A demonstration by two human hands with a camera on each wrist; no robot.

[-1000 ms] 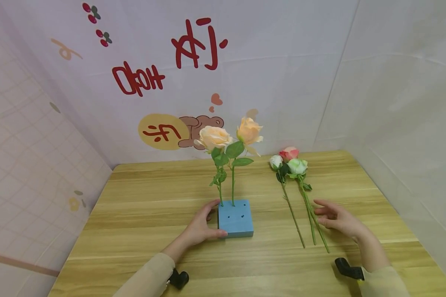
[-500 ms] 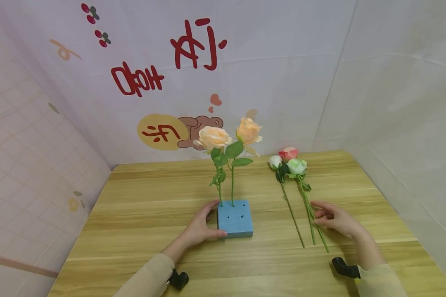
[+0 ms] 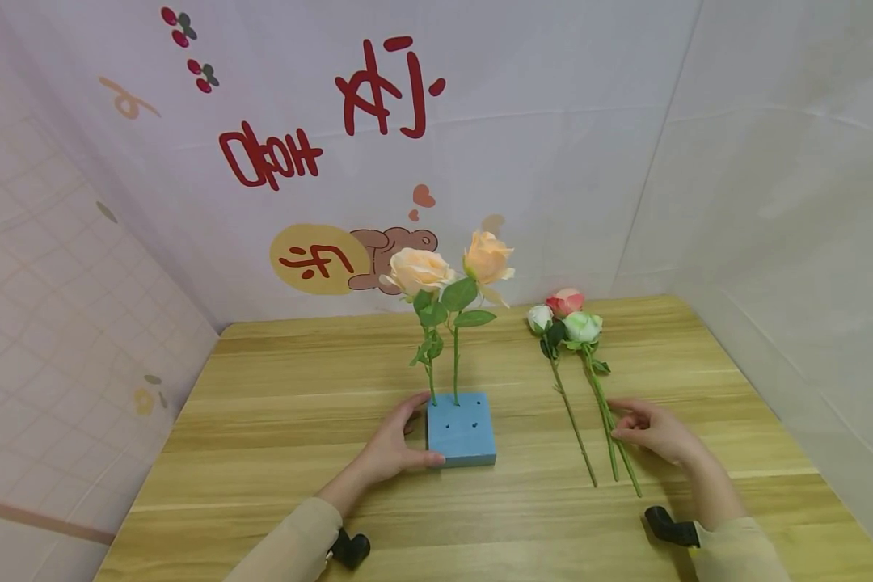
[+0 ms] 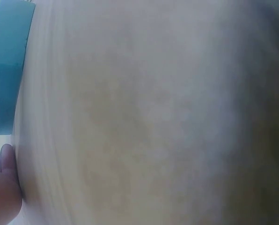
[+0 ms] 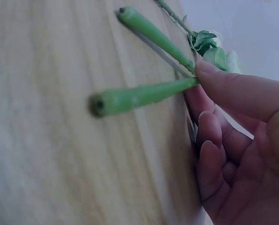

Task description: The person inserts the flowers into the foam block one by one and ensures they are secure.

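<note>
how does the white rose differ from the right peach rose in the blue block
Pose: the white rose lies on the table, while the right peach rose stands upright in the blue block.
Colour: the white rose is pale white; the right peach rose is soft orange.
Bloom: the white rose's is smaller and tighter, the right peach rose's larger and fuller.
Both have a long green stem.

Wood-grain table [image 3: 284,388] beneath a blue block [image 3: 461,443], white rose [image 3: 539,318], pink rose [image 3: 567,301] and pale-green rose [image 3: 584,326].
</note>
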